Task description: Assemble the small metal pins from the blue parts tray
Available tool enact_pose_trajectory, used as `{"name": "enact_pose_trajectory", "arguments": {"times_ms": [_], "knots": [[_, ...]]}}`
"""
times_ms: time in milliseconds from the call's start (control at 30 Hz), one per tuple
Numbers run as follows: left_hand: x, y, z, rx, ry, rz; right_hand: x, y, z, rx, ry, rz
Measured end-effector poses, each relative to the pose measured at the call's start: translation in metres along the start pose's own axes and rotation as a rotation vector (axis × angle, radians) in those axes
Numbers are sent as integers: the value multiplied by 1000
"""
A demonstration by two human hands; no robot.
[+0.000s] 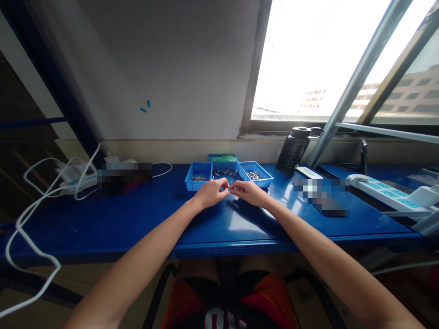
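Note:
My left hand (211,193) and my right hand (250,192) meet above the blue table, fingertips pinched almost together. Between them is a tiny shiny piece, too small to name. Just beyond the hands stand a left blue bin (188,183) and a right blue bin (267,183), each with small metal parts inside. A heap of dark metal parts (226,173) lies between these two bins, partly hidden by my fingers. Behind it, a further blue bin (210,158) holds green plastic material (224,158).
A black bottle (292,151) stands by the window at the right. White power strips, one at right (387,191), and loose white cables (25,228) lie at both sides. A white flat device (308,172) rests near the bottle. The table's front edge (236,249) runs below my forearms.

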State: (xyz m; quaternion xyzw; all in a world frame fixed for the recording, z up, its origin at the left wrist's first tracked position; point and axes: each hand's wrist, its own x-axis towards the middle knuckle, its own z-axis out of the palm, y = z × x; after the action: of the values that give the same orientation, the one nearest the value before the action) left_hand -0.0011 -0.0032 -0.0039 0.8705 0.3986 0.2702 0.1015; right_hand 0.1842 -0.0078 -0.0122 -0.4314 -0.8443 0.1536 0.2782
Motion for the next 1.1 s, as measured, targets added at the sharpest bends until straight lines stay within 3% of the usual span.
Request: {"name": "enact_pose_trajectory", "arguments": {"times_ms": [200,633,833,1100], "knots": [[-1,-3,-1,102,-71,-12,0,4,-4,-38,39,24],[-1,-6,-1,95,-125,-35,1,8,-6,-43,52,39],[0,-6,-3,93,-110,-35,1,12,-8,-65,102,15],[-1,-1,-5,96,-33,4,0,15,-6,-107,38,37]]}}
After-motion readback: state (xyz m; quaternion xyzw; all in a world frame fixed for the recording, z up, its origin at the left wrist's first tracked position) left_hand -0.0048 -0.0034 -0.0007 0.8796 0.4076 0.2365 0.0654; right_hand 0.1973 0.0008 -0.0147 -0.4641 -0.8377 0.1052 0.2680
